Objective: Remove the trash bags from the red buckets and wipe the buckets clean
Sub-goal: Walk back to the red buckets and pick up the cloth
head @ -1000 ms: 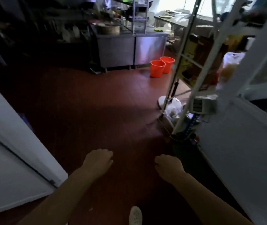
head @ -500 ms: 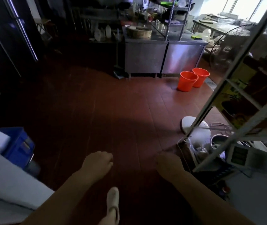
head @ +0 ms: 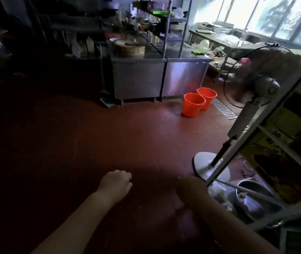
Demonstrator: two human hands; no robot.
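Two red buckets stand side by side on the tiled floor ahead, at the foot of a steel counter: the nearer bucket point(head: 193, 105) and the farther bucket point(head: 207, 97). Both look bare inside; no bag shows in them. My left hand point(head: 116, 184) hangs low in front of me with its fingers loosely curled and nothing in it. In shadow to the right of it is my right hand point(head: 190, 186), also loosely curled and holding nothing. Both hands are far from the buckets.
Steel counters point(head: 160, 77) with a chopping block stand behind the buckets. A standing fan point(head: 252, 92) and a metal rack point(head: 274, 143) with pots crowd the right side. A floor drain grate point(head: 224, 109) lies right of the buckets. Red tile floor point(head: 109, 134) stretches ahead.
I have walked out of the doorway into the kitchen; the buckets and counter are closer and the white door is out of view. Both hands stay low and hold nothing.
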